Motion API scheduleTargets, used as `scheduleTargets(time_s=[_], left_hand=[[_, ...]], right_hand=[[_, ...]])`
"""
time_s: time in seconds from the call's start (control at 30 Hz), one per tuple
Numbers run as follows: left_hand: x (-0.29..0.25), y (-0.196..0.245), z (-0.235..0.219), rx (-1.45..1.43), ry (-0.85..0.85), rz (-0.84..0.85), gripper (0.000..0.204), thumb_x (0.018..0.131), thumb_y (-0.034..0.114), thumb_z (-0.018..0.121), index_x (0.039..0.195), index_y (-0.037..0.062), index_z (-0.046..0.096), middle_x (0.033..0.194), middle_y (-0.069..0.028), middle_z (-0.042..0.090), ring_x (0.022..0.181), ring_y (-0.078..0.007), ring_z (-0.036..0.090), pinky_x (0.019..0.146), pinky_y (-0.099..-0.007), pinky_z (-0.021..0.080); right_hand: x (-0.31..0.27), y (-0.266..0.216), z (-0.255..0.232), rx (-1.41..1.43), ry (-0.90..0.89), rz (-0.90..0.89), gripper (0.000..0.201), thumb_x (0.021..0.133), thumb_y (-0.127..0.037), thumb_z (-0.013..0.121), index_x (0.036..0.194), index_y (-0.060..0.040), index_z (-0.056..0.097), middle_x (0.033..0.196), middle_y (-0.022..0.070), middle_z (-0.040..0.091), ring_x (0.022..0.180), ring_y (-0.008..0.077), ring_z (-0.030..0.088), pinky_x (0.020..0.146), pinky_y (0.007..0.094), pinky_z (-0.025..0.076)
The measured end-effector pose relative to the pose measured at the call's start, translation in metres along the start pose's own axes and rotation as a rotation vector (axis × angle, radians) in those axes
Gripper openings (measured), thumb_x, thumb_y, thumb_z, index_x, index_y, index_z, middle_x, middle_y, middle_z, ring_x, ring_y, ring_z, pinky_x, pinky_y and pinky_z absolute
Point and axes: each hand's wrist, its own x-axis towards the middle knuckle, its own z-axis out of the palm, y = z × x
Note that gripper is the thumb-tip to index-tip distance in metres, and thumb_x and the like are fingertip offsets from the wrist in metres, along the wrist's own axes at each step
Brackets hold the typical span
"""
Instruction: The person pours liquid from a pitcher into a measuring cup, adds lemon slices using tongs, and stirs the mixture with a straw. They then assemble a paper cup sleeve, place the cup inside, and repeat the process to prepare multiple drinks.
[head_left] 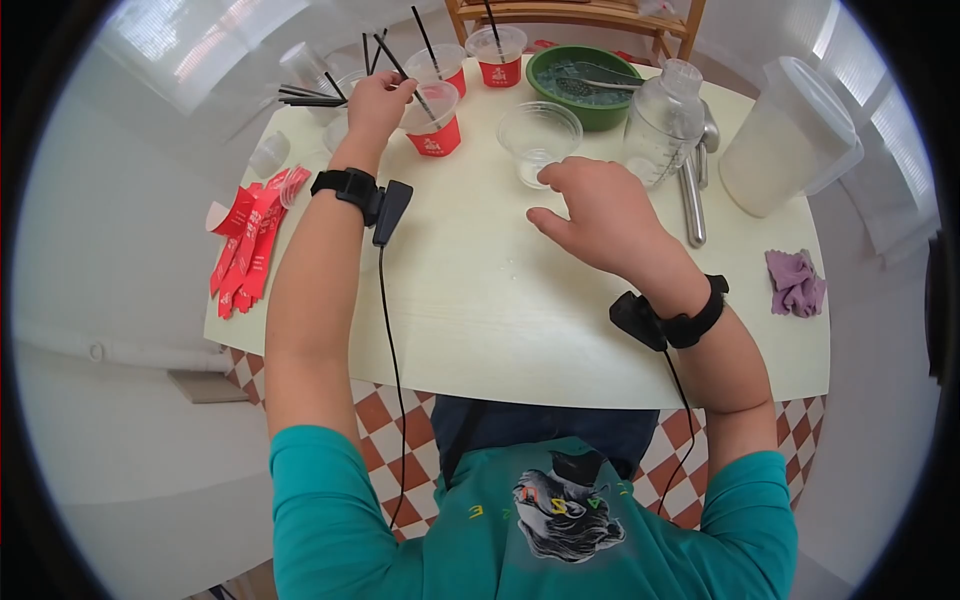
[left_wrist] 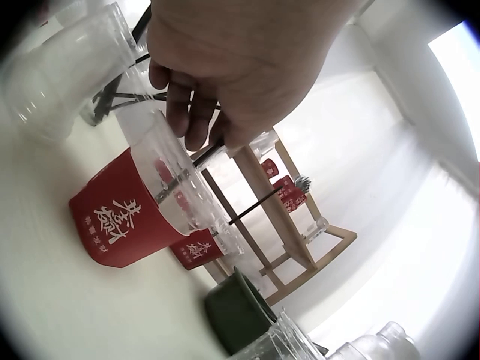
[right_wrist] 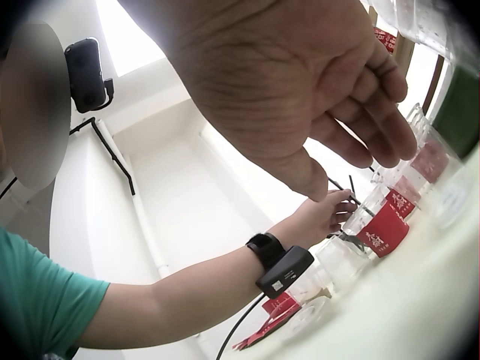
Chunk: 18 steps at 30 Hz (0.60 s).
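My left hand [head_left: 378,110] pinches a black straw [head_left: 426,108] at the near clear plastic cup with a red sleeve [head_left: 434,137]. The straw slants down inside that cup, which stands upright on the table [head_left: 450,290]. In the left wrist view, the fingertips are right above the cup's rim. My right hand [head_left: 612,208] hovers with loosely spread fingers and nothing in its grasp. Nearest to it is a clear plastic cup [head_left: 510,125] without a sleeve, its base partly covered by the fingertips in the head view.
Two more red-sleeved cups with straws stand behind, including one at the back [head_left: 499,74]. Loose straws [head_left: 310,98] and red sleeves [head_left: 245,245] lie left. Rightward are a green bowl [head_left: 603,118], clear shaker bottle [head_left: 660,125], pitcher [head_left: 780,150], metal utensil [head_left: 693,210] and purple cloth [head_left: 796,284].
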Motion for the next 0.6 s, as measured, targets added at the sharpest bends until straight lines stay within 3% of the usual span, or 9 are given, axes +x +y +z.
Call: scheduleTargets(time_s=[0.13,0.37,0.53,0.6], left_hand=[[-0.025,0.012,-0.003,-0.124,-0.098,0.013,0.027,0.084,0.023,0.066,0.088,-0.0028,0.069,0.075,-0.0071,0.068,0.070,-0.0146,0.062,0.067,-0.0282,0.048],[-0.086,0.045,-0.021,-0.148,-0.291,0.034,0.024,0.086,0.019,0.066,0.088,-0.0047,0.067,0.076,-0.0051,0.066,0.071,-0.0117,0.059,0.066,-0.0270,0.047],[-0.126,0.069,-0.018,-0.345,-0.433,0.041,0.020,0.086,0.014,0.064,0.095,-0.0044,0.067,0.081,-0.0055,0.066,0.075,-0.0100,0.059,0.069,-0.0251,0.047],[-0.140,0.080,-0.014,-0.369,-0.450,0.043,0.020,0.086,0.013,0.064,0.095,-0.0041,0.067,0.080,-0.0048,0.066,0.074,-0.0091,0.058,0.069,-0.0244,0.047]], right_hand=[[-0.002,0.001,0.005,0.070,0.134,-0.086,0.027,0.079,-0.027,0.067,0.086,-0.0007,0.063,0.079,0.0141,0.061,0.076,0.0327,0.061,0.070,0.0421,0.048],[-0.003,-0.010,0.006,0.222,0.108,-0.115,0.031,0.079,-0.023,0.069,0.100,-0.0011,0.063,0.097,0.0128,0.060,0.084,0.0296,0.061,0.074,0.0389,0.050],[-0.004,-0.015,0.012,0.264,0.184,-0.140,0.036,0.076,-0.022,0.073,0.103,-0.0004,0.063,0.108,0.0135,0.059,0.094,0.0291,0.060,0.082,0.0369,0.049],[-0.004,-0.015,0.017,0.245,0.210,-0.167,0.053,0.070,-0.026,0.079,0.112,-0.0006,0.059,0.112,0.0143,0.057,0.103,0.0321,0.056,0.089,0.0381,0.047]])
